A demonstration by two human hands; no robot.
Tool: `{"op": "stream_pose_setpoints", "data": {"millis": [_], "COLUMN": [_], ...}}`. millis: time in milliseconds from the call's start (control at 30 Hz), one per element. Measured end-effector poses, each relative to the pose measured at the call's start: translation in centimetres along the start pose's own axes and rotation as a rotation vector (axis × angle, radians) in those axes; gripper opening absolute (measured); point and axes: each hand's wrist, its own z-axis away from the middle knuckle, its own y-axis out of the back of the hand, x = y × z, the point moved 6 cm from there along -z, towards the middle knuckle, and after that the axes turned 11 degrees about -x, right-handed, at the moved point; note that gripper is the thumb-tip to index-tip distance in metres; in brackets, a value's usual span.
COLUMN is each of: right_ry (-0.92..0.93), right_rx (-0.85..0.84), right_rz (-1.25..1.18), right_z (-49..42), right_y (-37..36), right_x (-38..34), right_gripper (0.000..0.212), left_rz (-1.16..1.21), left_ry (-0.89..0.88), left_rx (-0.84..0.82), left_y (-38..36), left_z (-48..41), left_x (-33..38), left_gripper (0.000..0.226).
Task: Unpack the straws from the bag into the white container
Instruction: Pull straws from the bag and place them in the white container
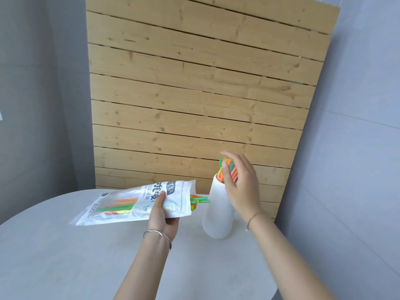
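My left hand [163, 215] grips a white plastic bag [138, 202] with printed lettering, held nearly level above the table, mouth pointing right. Green, orange and yellow straws [199, 201] stick out of that mouth, and more show through the bag's clear window. A white ribbed container [217, 215] stands upright just right of the bag. Several coloured straws [227, 169] stand in its opening. My right hand [240, 185] is at the container's top, fingers spread around those straws; whether it grips them I cannot tell.
A round grey table [65, 256] carries the container, with its curved edge at the left and lower right. A wooden slatted panel [194, 94] leans against grey walls right behind the table.
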Motion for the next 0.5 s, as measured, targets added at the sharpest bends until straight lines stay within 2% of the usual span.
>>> {"op": "stream_pose_setpoints", "data": {"millis": [33,100,167,233,400,500], "right_ry": [-0.048,-0.239,-0.48,-0.653,-0.642,-0.64], "right_rx": [0.083,0.11,0.015,-0.108,-0.164,-0.073], "right_rz": [-0.154,-0.428,-0.657,-0.757,-0.924,-0.88], "right_z": [1.4,3.9,5.7,7.0,7.3,7.2], "right_y": [-0.5,-3.0,-6.2,-8.5,-9.5,-8.0], "right_x": [-0.2,0.1,1.2,2.1,2.3,3.1], "right_gripper": [0.023,0.016,0.014,0.018,0.011,0.014], "left_rz": [-0.008,-0.048,-0.11,-0.177,-0.266,-0.229], "left_ry": [-0.015,-0.039,-0.057,-0.067,-0.061,-0.053], "left_rx": [-0.007,-0.019,-0.025,-0.022,-0.009,0.014], "left_y": [0.0,0.0,0.1,0.4,0.6,0.7], "left_z": [-0.1,-0.1,-0.2,-0.4,-0.6,-0.4], "left_x": [0.1,0.4,0.5,0.5,0.1,0.1], "left_gripper": [0.028,0.033,0.039,0.045,0.047,0.045]}}
